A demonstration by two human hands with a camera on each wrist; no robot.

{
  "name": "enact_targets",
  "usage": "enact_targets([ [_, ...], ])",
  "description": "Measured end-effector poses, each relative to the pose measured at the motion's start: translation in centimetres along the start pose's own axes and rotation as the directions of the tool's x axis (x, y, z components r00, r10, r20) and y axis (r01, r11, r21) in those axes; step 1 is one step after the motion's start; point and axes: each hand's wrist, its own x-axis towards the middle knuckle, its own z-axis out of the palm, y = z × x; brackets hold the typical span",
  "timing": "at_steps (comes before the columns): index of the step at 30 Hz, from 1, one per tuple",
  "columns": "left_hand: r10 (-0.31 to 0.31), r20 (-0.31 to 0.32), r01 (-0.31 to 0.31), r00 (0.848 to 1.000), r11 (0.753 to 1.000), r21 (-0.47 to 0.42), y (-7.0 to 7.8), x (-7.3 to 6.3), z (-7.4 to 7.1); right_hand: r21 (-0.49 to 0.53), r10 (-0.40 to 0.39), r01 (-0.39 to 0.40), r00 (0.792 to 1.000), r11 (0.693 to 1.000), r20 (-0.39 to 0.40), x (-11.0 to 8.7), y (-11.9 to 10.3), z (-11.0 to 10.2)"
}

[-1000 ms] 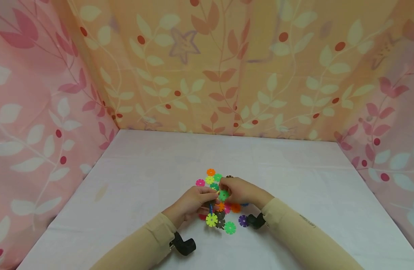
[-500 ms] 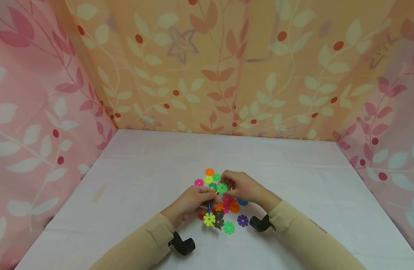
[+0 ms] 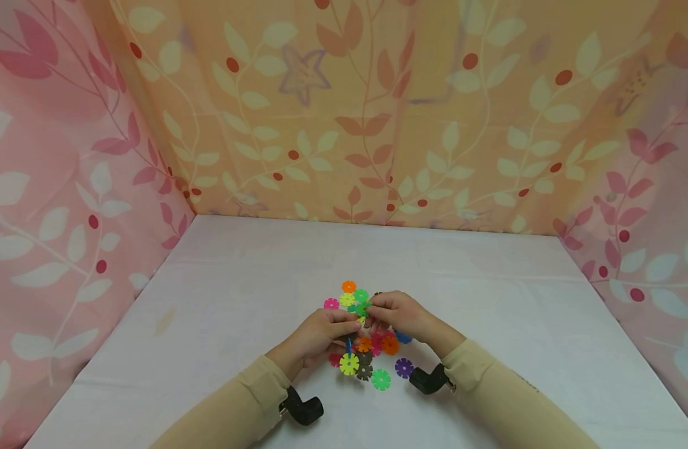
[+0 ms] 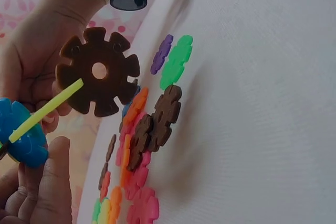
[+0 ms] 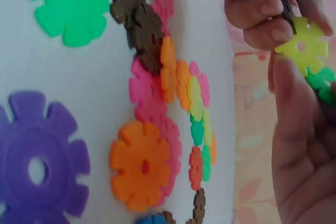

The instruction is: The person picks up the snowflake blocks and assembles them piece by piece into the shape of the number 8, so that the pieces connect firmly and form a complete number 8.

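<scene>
My left hand [image 3: 320,333] holds a joined chain of small notched plastic discs just above the table. A yellow disc [image 3: 349,364] hangs from its near end. A blue disc [image 4: 23,135] and a brown disc [image 4: 97,72] belong to the chain, seen face-on in the left wrist view. In the right wrist view another yellow disc [image 5: 303,45] sits between both hands' fingertips. My right hand [image 3: 408,317] pinches a green disc [image 3: 362,308] against the chain's far end. Fingers partly cover the joints, so I cannot tell how deep the slots engage.
Loose discs lie close around and beneath the hands: orange [image 3: 348,287], pink [image 3: 331,304], purple [image 3: 403,368], green [image 3: 381,379] and brown [image 3: 364,373]. Some overlap. The white tabletop [image 3: 237,268] ends at flowered cloth walls [image 3: 344,125] behind and at both sides.
My right hand rose slightly away with the green disc, then came back down and left, bringing it against the chain. The left hand has barely moved.
</scene>
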Motion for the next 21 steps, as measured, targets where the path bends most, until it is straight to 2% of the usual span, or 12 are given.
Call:
enact_targets([
  [5,0.006,-0.009,-0.006,1.000,1.000,-0.010,-0.1,0.0,-0.1,-0.003,-0.017,0.017,0.995,1.000,-0.094,0.0,0.0,0.1],
  [9,0.013,-0.011,-0.013,1.000,1.000,-0.026,-0.1,-0.1,-0.1,0.023,0.022,-0.019,0.989,1.000,-0.147,0.0,0.1,0.1],
  [15,0.022,-0.013,-0.022,1.000,0.999,-0.027,0.1,-0.3,-0.1,0.112,0.089,-0.070,0.981,0.991,-0.170,0.0,0.0,0.2],
  [21,0.024,-0.010,-0.024,1.000,0.999,-0.024,0.0,-0.2,-0.2,0.161,0.079,-0.056,0.987,0.985,-0.143,-0.8,-2.4,0.4],
])
